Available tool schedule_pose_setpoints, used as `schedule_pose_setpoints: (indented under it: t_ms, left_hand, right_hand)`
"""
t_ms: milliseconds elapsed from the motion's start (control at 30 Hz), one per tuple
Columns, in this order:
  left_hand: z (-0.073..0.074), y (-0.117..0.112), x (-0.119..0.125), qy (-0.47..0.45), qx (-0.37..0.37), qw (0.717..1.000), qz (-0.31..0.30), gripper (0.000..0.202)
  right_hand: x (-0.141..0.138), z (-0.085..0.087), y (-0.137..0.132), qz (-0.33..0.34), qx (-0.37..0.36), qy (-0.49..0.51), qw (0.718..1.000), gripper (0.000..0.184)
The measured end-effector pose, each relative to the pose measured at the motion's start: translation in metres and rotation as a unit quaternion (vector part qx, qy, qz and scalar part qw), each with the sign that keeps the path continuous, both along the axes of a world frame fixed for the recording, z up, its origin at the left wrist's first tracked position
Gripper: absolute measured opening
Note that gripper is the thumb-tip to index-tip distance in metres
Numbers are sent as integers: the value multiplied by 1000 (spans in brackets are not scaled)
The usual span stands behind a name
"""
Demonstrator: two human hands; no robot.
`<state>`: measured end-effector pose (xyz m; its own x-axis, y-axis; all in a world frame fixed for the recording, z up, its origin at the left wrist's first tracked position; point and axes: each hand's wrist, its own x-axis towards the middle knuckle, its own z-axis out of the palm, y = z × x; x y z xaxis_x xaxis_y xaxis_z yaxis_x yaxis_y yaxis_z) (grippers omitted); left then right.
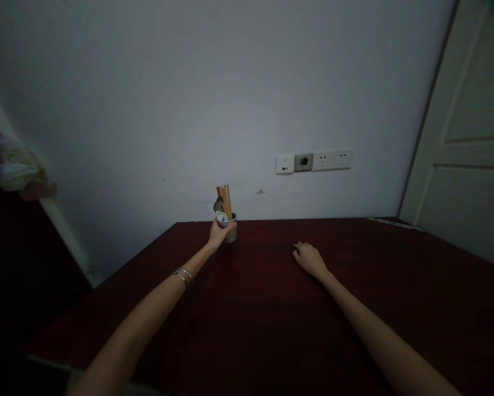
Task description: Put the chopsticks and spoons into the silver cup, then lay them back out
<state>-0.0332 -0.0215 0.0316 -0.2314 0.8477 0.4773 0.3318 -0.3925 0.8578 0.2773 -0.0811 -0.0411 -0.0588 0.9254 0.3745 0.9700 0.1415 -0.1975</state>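
A small metal cup (231, 233) stands at the far edge of a dark red wooden table (272, 319), close to the wall. Several chopsticks (225, 201) and a spoon (219, 208) stick up out of it. My left hand (219, 233) reaches far forward and its fingers are wrapped round the cup's left side. Bangles (183, 274) ring that wrist. My right hand (308, 258) lies palm down on the table to the right of the cup, fingers lightly curled and holding nothing.
A white wall rises behind the table, with a row of sockets (313, 161) above and right of the cup. A pale door (465, 143) stands at the right. At the far left hangs a bundled plastic bag (16, 168) over dark floor.
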Motion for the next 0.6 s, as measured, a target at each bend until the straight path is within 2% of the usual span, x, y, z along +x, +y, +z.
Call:
schedule_pose_setpoints:
  t_ms: [133, 333, 467, 600]
  left_hand:
    - [4, -13, -50, 5, 21, 1000, 17, 64]
    - [3, -34, -109, 2, -16, 997, 72, 59]
    - [-4, -45, -131, -40, -12, 996, 81, 57]
    - [-12, -53, -140, -63, -13, 995, 78, 57]
  right_hand:
    - [0, -1, 1, 2, 2, -19, 1000, 40]
    - [1, -1, 0, 11, 3, -51, 999, 42]
    - [3, -4, 0, 22, 14, -62, 998, 43]
    - [5, -9, 3, 23, 22, -64, 997, 43]
